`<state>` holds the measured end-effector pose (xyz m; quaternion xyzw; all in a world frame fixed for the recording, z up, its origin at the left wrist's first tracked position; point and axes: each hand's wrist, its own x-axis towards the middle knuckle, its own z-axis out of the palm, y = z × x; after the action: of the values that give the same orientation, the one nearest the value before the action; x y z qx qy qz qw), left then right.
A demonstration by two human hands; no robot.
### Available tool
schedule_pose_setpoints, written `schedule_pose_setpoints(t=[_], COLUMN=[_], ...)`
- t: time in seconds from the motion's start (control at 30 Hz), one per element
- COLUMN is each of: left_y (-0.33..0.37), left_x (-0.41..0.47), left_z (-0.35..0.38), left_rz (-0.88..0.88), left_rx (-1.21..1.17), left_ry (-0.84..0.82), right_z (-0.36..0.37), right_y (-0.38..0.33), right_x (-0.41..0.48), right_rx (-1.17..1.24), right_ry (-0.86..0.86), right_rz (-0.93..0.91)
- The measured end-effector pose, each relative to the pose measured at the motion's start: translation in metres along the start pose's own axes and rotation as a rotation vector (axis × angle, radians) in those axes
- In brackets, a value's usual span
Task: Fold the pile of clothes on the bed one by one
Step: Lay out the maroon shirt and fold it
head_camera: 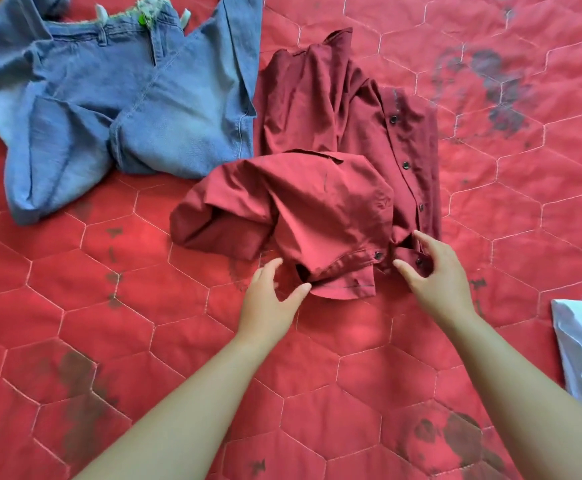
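Head view: crumpled maroon shirt [334, 188] mid-bedcover [74, 323], just beside jeans [109, 109], not yet spread. Left hand [268, 303] open, fingers straight, at the hem. Right hand [435, 275] cupped over the button placket; pinching or not, cannot tell. Step in hand: starting the shirt. Next, likely: grip both lower corners, pull flat.

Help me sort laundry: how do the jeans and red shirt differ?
The jeans are blue denim; the shirt is dark red with buttons. The jeans lie untouched, far left; the shirt lies centred, left hand and right hand at its near edge. Both are unfolded on the quilt.
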<state>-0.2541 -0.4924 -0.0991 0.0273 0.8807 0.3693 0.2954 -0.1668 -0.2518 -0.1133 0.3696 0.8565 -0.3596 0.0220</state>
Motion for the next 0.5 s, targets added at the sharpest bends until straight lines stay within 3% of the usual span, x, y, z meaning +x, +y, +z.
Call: schedule_pose_setpoints(t=[0.1,0.2,0.4,0.5], left_y=[0.009,0.02,-0.008,-0.033], left_x=[0.009,0.011,-0.02,-0.033], left_z=[0.019,0.023,-0.04,-0.089], left_rz=[-0.111,0.003,0.02,0.015], left_rx=[-0.149,-0.152,-0.138,-0.061], left_ry=[-0.013,0.102,0.299,0.36], right_z=[0.004,0.01,0.031,0.026], right_y=[0.005,-0.001,-0.039,-0.068], right_x=[-0.007,-0.026,-0.107,-0.116], right_rx=[0.02,0.076,0.053,-0.016], right_ry=[0.022,0.0,-0.368,-0.255], right_rz=[-0.006,0.005,0.004,-0.15])
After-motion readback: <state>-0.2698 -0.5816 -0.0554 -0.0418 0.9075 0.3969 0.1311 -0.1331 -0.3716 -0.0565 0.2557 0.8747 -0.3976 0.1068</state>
